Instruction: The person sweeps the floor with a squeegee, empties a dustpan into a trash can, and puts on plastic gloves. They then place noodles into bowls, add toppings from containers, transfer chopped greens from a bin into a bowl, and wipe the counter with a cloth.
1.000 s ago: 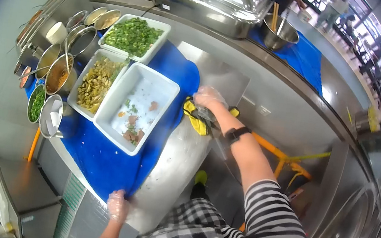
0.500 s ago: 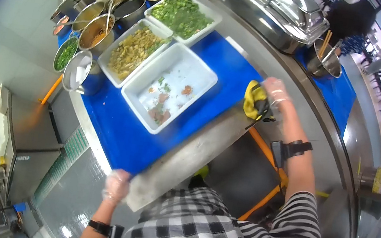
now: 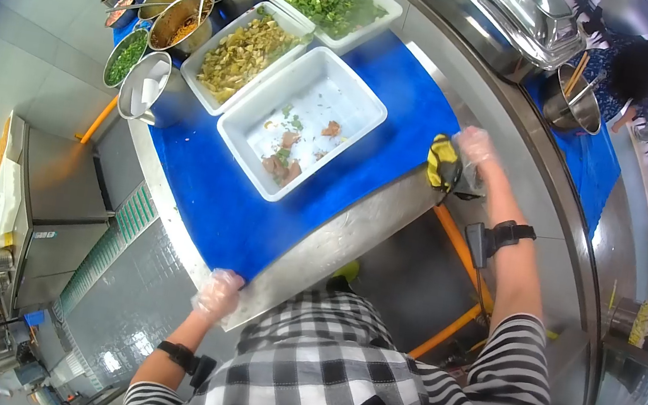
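A blue mat (image 3: 205, 210) covers much of the metal table. My left hand (image 3: 218, 294), in a clear plastic glove, is closed on the mat's near left corner, at the table edge. My right hand (image 3: 476, 148), gloved the same way, is closed at the mat's right corner, its fingers partly hidden. Just beside it hangs a yellow and black bundle (image 3: 444, 163) at the table edge. Between my hands, on the mat, stands a white tub (image 3: 226, 139) with scraps of meat and green bits on its bottom.
A tub of chopped pickles (image 3: 240, 60) and a tub of chopped greens (image 3: 329, 0) stand behind. Several metal pots, one a chopped-green-onion pot (image 3: 125, 57), crowd the far left. A chafing dish (image 3: 494, 18) and a pot with chopsticks (image 3: 568, 109) are at right. Another person (image 3: 625, 67) is beyond.
The view has shifted, so the table and tubs sit higher in it. My left hand appears slightly higher and to the right, still at the mat's corner. My right hand stays at its corner.
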Available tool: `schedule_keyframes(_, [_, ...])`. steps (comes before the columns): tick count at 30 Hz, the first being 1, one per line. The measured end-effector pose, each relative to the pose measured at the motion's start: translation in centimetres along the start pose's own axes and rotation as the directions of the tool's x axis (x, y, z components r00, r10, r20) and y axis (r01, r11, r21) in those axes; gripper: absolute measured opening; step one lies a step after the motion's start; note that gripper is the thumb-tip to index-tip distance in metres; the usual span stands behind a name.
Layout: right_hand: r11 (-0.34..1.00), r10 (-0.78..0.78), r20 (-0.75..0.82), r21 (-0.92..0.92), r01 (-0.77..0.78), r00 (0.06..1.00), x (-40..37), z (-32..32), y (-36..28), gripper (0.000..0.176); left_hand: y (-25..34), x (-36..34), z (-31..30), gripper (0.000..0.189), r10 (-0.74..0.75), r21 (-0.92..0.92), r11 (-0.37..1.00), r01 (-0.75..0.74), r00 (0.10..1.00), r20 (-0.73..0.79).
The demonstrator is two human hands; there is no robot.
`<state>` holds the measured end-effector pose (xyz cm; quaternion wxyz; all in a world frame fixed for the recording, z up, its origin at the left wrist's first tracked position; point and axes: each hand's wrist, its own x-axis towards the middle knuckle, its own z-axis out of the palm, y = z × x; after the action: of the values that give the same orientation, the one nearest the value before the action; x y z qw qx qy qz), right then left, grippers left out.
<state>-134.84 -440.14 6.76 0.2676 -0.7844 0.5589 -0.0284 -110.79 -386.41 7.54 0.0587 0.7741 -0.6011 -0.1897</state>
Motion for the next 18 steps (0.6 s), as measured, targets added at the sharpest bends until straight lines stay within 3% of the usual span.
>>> schedule_keyframes(1, [0.937, -0.244, 0.066, -0.241, 0.253, 0.968, 1.6, -0.6, 0.3, 0.03, -1.0, 0.0, 0.3, 0.02, -0.003, -0.072, 0.997, -0.001, 0.998, -0.056])
schedule_keyframes(2, [0.755, -0.45, 0.186, -0.442, 0.483, 0.874, 2.6, -0.9, 0.6, 0.028, -2.1, 0.1, 0.2, 0.02, -0.01, -0.143, 0.99, -0.007, 0.993, -0.113])
schedule_keyframes(3, [0.929, -0.366, 0.004, 0.054, 0.365, 0.931, 0.5, -2.6, -2.0, 0.028, -3.0, 0.1, -1.1, 0.018, -0.054, -0.178, 0.984, 0.026, 0.986, -0.159])
schedule_keyframes(4, [0.804, -0.188, -0.095, 0.557, 0.209, 0.977, -2.1, -4.1, -4.8, 0.028, -5.2, -0.5, -1.2, 0.017, -0.154, -0.347, 0.936, 0.054, 0.951, -0.269])
schedule_keyframes(5, [0.933, -0.348, 0.078, -0.07, 0.353, 0.934, 2.8, -4.0, -3.5, 0.033, -4.3, -0.4, -4.3, 0.016, -0.402, -0.463, 0.842, 0.277, 0.895, -0.195])
schedule_keyframes(6, [0.824, -0.445, 0.222, -0.277, 0.494, 0.867, 2.6, -5.3, -5.8, 0.035, -5.5, 0.0, -5.4, 0.014, -0.468, -0.469, 0.824, 0.316, 0.848, -0.25])
schedule_keyframes(7, [0.777, -0.583, 0.128, -0.199, 0.597, 0.802, 3.3, -4.9, -6.3, 0.038, -6.1, 0.5, -7.2, 0.014, -0.531, -0.521, 0.777, 0.353, 0.812, -0.242])
schedule_keyframes(8, [0.766, -0.569, -0.236, 0.196, 0.613, 0.787, 4.1, -2.8, -5.6, 0.044, -7.6, 1.6, -8.3, 0.01, -0.503, -0.412, 0.837, 0.359, 0.802, -0.323])
schedule_keyframes(9, [0.765, -0.568, -0.238, 0.2, 0.612, 0.788, 3.5, -2.9, -7.3, 0.044, -10.2, 2.9, -7.9, 0.007, -0.648, -0.521, 0.724, 0.453, 0.706, -0.286])
schedule_keyframes(10, [0.738, -0.293, -0.177, 0.583, 0.34, 0.94, 2.4, -3.5, -10.8, 0.048, -7.5, 5.7, -10.7, 0.015, -0.799, -0.528, 0.578, 0.622, 0.565, -0.208])
schedule_keyframes(11, [0.527, -0.038, 0.007, 0.85, 0.014, 0.999, 1.7, -3.8, -12.8, 0.052, -13.1, 6.2, -8.2, 0.009, -0.851, -0.648, 0.478, 0.593, 0.496, -0.174])
schedule_keyframes(12, [0.527, -0.039, 0.01, 0.85, 0.012, 0.999, 1.9, -3.6, -12.3, 0.052, -19.5, 5.9, -5.0, 0.011, -0.558, -0.319, 0.829, 0.459, 0.717, -0.418])
schedule_keyframes(13, [0.657, -0.023, -0.073, 0.751, 0.07, 0.997, 2.3, -3.4, -10.8, 0.052, -20.7, 6.4, -4.5, 0.011, -0.56, -0.322, 0.827, 0.46, 0.716, -0.417])
schedule_keyframes(14, [0.77, -0.022, -0.162, 0.627, 0.12, 0.987, 2.9, -3.6, -9.0, 0.053, -21.6, 7.3, -4.3, 0.013, -0.707, -0.672, 0.638, 0.377, 0.633, -0.316])
schedule_keyframes(15, [0.863, -0.033, -0.251, 0.481, 0.154, 0.967, 3.4, -4.0, -7.3, 0.054, -22.1, 8.2, -4.1, 0.016, -0.803, -0.911, 0.342, 0.231, 0.576, -0.156])
schedule_keyframes(17, [0.566, 0.25, -0.164, 0.824, -0.006, 0.954, 2.7, -5.1, -3.5, 0.037, -21.2, 9.4, -5.2, 0.019, -0.809, -0.899, 0.402, 0.176, 0.527, -0.259])
schedule_keyframes(18, [0.731, 0.179, -0.28, 0.68, 0.063, 0.943, 3.3, -3.7, 0.7, 0.04, -22.4, 9.8, -5.4, 0.018, -0.753, -0.864, 0.478, 0.161, 0.582, -0.308])
